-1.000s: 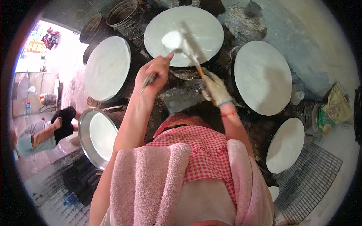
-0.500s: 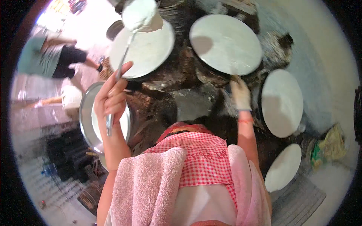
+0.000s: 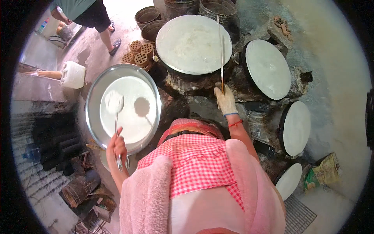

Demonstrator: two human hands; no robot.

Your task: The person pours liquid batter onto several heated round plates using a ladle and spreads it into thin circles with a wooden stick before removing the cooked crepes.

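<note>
My left hand (image 3: 118, 148) is closed around the handle of a long metal ladle (image 3: 117, 121). The ladle's bowl, coated in white, hangs over a wide metal basin (image 3: 90, 113) of white batter (image 3: 128, 126); its shadow falls on the batter. In a pale work glove, my right hand (image 3: 226, 101) grips a long thin stick-like scraper (image 3: 222, 58). The scraper points away from me across the large round griddle (image 3: 191, 43) straight ahead, which is covered with a white layer. Whether its blade touches that layer, I cannot tell.
More white-topped round griddles, one at the far right (image 3: 269, 70), curve down my right side. Perforated briquettes (image 3: 141, 59) and dark buckets (image 3: 147, 17) stand beyond the basin. A white jug (image 3: 73, 75) sits left; a person (image 3: 91, 17) stands behind it.
My left hand has brought the ladle down from above a griddle to over the basin. The view has swung left. The scraper now shows clearly in my right hand, across the griddle ahead.
</note>
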